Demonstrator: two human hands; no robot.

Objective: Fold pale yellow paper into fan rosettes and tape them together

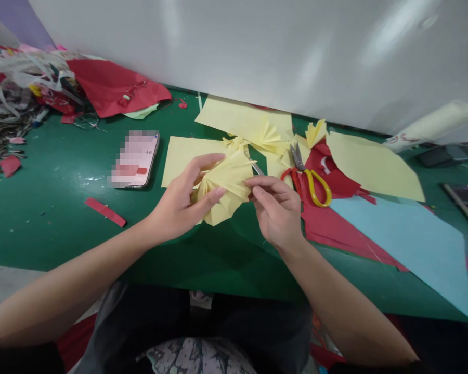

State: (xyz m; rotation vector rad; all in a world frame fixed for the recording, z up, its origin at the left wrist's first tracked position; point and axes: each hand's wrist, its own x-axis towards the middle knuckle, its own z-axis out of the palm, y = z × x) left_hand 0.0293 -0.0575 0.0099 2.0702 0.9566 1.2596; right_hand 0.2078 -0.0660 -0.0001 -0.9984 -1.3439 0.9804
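Note:
A pleated yellow paper fan piece, spread out in a rounded shape, is held above the table in front of me. My left hand grips it from the left, the thumb across its front and the fingers behind. At its right edge my right hand pinches the paper between thumb and fingertips. Behind the held piece lie yellow paper sheets and a smaller folded yellow fan. Just beyond my right hand are scissors with yellow and red handles, lying on red paper.
A phone and a red paper strip lie left on the green table. Mixed scraps and a red sheet fill the far left. Light blue paper and a white roll lie right. A pale wall rises behind.

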